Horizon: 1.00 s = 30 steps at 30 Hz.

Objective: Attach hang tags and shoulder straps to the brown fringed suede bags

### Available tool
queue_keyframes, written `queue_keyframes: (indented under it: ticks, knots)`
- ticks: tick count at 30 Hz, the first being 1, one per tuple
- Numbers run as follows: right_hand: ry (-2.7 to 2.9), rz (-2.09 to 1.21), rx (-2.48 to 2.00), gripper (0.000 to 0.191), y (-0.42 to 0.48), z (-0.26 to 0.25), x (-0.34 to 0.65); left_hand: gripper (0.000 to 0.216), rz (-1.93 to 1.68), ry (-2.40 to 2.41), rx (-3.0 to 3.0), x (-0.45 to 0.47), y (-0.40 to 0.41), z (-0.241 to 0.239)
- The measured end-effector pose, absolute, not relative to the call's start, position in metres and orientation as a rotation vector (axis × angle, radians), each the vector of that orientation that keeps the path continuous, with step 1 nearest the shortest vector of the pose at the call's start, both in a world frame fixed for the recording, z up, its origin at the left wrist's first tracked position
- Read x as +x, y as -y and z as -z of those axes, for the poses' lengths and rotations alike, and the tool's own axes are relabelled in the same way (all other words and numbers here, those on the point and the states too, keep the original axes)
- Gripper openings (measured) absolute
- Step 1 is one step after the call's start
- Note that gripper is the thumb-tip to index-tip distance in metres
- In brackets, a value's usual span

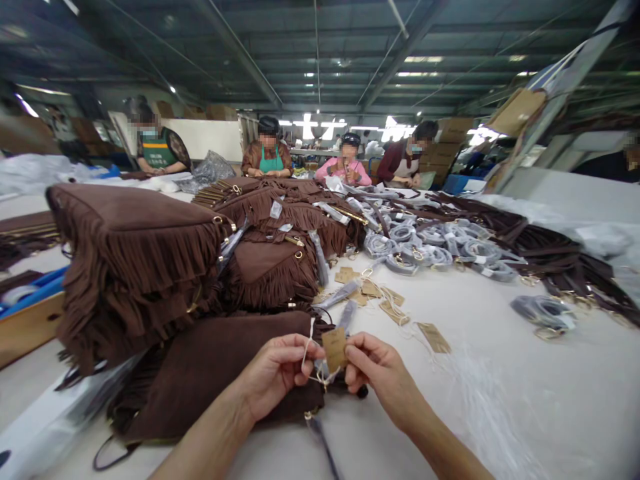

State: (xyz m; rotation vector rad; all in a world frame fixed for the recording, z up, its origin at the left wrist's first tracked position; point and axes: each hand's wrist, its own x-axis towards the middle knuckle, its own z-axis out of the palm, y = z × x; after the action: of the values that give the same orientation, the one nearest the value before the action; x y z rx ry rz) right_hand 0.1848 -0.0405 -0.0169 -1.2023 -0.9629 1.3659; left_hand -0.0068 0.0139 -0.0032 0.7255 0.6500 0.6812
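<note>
Between the fingertips of my right hand [373,360] is a small brown cardboard hang tag [334,349], pinched by its right edge. My left hand [283,370] pinches the tag's white string [309,343], which stands up in a loop. Under both hands lies a dark brown bag [210,373] on the table, its metal fittings near the tag. A dark strap with a metal clip [320,430] hangs off the bag's near right corner. More brown tags with strings [387,310] lie just beyond my hands, and a single tag [434,338] lies to the right.
Stacked fringed brown bags [135,240] rise at the left, with more behind. Plastic-wrapped coiled straps [435,243] and loose brown straps [540,247] cover the far right of the table [565,400]. Clear plastic strips [487,400] lie right. Several people [270,157] sit across the table.
</note>
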Motion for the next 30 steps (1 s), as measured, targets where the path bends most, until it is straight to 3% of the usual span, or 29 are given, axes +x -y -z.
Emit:
queue_keyframes:
  ticks: [6, 12, 16, 22, 25, 27, 30]
  knots:
    - [1.308, -1.117, -1.362, 0.035, 0.046, 0.019, 0.177, 0.037, -0.725, -0.759, 0.799, -0.005, -0.011, -0.002]
    - [1.421, -1.023, -1.44, 0.025, 0.048, 0.02, 0.172, 0.031, -0.806, -0.815, 1.455, 0.0, -0.002, -0.001]
    - [1.42, -1.133, -1.406, 0.024, 0.045, 0.023, 0.17, 0.029, -0.931, -0.918, 1.839, -0.008, -0.004, -0.008]
    - [1.265, -1.253, -1.417, 0.033, 0.036, 0.041, 0.174, 0.03, -1.398, -1.246, 1.627, -0.053, -0.02, -0.04]
    - [1.306, -1.241, -1.45, 0.029, 0.037, 0.047, 0.178, 0.032, -1.315, -1.195, 1.613, -0.067, -0.006, -0.047]
    - [1.445, -1.082, -1.48, 0.025, 0.041, 0.048, 0.182, 0.04, -1.073, -1.043, 1.627, -0.074, 0.01, -0.045]
    - [1.852, -0.536, -1.386, 0.014, 0.049, 0.043, 0.181, 0.048, -0.941, -0.922, 1.618, -0.091, 0.028, -0.037]
